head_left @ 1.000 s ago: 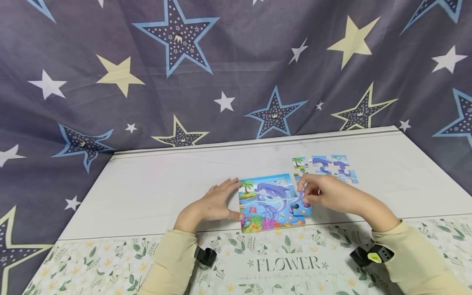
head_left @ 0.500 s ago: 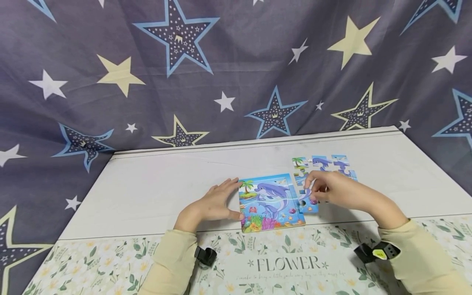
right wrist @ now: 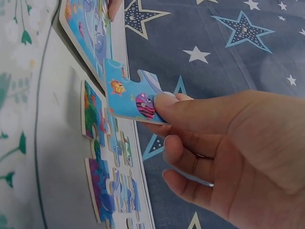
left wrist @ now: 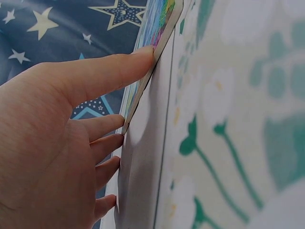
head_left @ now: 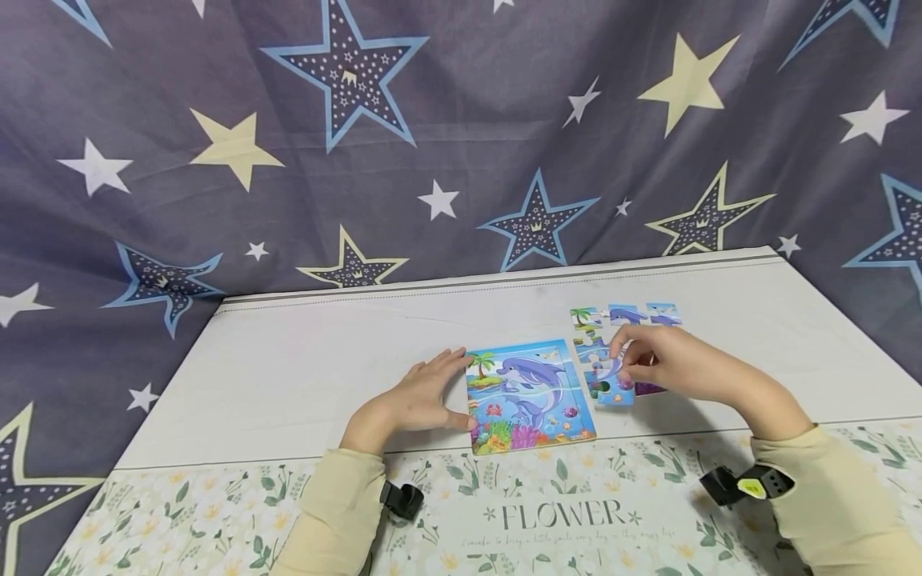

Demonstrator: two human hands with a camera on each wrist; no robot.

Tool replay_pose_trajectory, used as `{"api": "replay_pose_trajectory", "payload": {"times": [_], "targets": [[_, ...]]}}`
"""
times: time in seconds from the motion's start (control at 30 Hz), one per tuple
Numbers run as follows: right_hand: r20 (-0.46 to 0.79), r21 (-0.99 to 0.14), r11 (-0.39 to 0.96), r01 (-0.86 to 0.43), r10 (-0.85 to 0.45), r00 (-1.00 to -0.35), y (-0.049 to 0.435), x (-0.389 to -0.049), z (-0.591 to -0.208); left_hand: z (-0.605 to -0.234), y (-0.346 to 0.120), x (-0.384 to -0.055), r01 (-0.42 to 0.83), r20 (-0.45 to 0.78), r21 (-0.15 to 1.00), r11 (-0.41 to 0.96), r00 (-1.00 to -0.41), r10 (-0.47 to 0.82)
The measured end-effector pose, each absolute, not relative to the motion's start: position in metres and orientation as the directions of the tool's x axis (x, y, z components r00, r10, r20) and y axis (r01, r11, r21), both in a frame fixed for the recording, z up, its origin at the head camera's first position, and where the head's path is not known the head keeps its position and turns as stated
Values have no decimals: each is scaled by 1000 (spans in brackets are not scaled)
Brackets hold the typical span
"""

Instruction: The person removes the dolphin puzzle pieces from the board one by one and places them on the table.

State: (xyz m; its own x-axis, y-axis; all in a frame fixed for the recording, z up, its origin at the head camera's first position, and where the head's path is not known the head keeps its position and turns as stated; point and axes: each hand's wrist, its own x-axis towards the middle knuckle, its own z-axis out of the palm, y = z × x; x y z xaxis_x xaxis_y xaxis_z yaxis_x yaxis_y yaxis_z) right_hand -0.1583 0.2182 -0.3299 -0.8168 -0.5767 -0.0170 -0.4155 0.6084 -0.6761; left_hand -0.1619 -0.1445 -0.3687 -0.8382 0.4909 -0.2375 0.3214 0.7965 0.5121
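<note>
My right hand (head_left: 670,364) pinches a jigsaw puzzle piece (right wrist: 133,98) between thumb and index finger. The piece is blue with an orange fish and a striped pink fish, and it is tilted above other loose pieces. My left hand (head_left: 421,392) lies with its fingers spread at the left edge of the puzzle board (head_left: 533,396), thumb on the near left edge. In the left wrist view the thumb (left wrist: 138,62) presses the board's rim. The board carries a dolphin picture with a palm tree and coral, inside a raised border.
Loose puzzle pieces (head_left: 625,314) lie in rows to the right of the board, some hidden behind the right hand. The white table (head_left: 324,360) has a flowered cover (head_left: 216,504) along the near side. A star-patterned curtain (head_left: 461,120) hangs behind.
The right hand has moved right and a little away from me, carrying the puzzle piece off the board's right edge to over the loose pieces. The left hand has stayed put.
</note>
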Motion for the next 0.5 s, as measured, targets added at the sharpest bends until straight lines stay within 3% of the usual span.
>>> {"api": "replay_pose_trajectory", "payload": {"times": [0.5], "targets": [[49, -632, 630, -451, -548, -835, 236, -161, -327, -368, -144, -161, 318, -242, 515, 796, -837, 491]]}}
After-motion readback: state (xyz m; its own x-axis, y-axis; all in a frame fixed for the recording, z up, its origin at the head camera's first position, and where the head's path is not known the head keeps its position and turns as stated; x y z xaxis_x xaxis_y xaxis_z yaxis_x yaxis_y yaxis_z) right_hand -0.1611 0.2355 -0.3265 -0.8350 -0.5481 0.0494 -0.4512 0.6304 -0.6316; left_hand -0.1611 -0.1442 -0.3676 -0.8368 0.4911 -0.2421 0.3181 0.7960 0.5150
